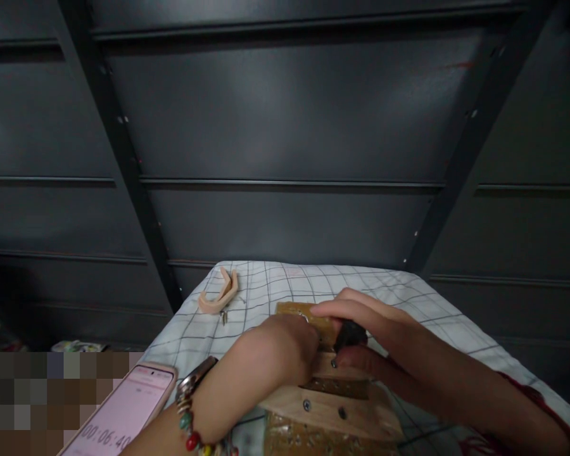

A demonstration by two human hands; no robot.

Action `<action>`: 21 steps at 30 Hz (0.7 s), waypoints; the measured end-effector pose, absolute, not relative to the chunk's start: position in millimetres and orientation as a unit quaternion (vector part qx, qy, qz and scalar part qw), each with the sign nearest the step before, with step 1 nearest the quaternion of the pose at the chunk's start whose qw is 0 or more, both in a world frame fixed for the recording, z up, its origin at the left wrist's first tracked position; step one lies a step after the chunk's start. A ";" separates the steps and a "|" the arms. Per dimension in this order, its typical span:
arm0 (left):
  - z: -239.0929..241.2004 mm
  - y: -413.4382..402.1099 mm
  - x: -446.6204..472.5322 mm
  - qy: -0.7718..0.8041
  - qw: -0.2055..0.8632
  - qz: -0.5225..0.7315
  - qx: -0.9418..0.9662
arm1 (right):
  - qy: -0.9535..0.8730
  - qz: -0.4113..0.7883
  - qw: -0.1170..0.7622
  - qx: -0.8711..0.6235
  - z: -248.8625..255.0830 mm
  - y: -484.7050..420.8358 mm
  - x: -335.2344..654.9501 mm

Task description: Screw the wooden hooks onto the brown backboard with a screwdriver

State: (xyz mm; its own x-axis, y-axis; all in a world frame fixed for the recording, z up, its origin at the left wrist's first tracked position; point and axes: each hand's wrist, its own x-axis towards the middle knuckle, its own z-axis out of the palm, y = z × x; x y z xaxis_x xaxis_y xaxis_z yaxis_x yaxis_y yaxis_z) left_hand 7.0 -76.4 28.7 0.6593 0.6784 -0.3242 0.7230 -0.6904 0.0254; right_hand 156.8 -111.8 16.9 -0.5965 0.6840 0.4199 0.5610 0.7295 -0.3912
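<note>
My right hand (389, 329) pinches a dark black object (349, 335) between thumb and fingers; its kind is unclear. Close by on the left, my left hand (280, 345) is curled over the work, its fingertips mostly hidden, so what they grip cannot be made out. Below both hands is a pale wooden piece (361, 411) with dark screws (306, 405) set in it. It lies on a brown board (289, 437) that looks wrapped in shiny tape and shows several small holes or marks. Part of the board also shows beyond my fingers.
Pale wooden hooks (218, 301) lie at the far left of the white checked cloth (308, 278), with small screws (223, 316) beside them. A phone (123, 411) showing a timer lies at the near left. Dark metal panels (285, 114) rise behind the table.
</note>
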 end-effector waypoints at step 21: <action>26.5 -78.3 10.5 0.381 0.082 -0.142 0.910 | -0.867 -0.038 0.327 -0.375 12.6 -106.9 151.1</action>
State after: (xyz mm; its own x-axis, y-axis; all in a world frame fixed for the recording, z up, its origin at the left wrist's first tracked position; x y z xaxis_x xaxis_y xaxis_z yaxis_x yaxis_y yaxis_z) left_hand 10.5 -78.3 26.5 0.6696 0.6699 -0.3208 0.7163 -0.6966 0.0405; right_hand 151.1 -106.9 12.6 -0.5051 0.6251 0.5950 0.6746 0.7160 -0.1795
